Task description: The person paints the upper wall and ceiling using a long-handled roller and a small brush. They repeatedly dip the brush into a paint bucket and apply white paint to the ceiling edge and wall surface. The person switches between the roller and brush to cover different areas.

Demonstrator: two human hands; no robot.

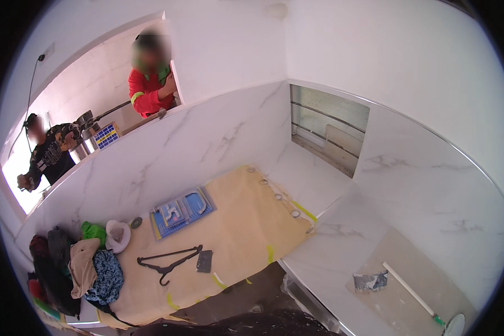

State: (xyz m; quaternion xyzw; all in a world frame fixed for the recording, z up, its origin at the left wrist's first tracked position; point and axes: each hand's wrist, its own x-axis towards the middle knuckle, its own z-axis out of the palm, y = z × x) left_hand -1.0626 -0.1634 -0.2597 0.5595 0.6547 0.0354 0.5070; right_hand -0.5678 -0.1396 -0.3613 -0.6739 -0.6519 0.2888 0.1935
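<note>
Neither of my hands shows. Dark, speckled cloth (263,323), perhaps my own clothing, fills the bottom middle edge. Beyond it a counter is covered by a tan curtain (235,224) with metal eyelets, held by strips of yellow tape. On the curtain lie a black clothes hanger (171,262), a small dark grey square piece (204,261) beside it, and a blister-packed faucet set (182,211). On the right-hand counter a paint-stained scraper blade or rag (371,281) lies near a long white stick (410,289) on a beige sheet (403,263).
Clothes (98,274) and a pale hat (117,235) are heaped at the left. Through the wall opening, a person in red (148,92) leans at the ledge; another in black (53,151) stands farther left, near a blue-and-white box (106,135). A barred window (330,126) is at right.
</note>
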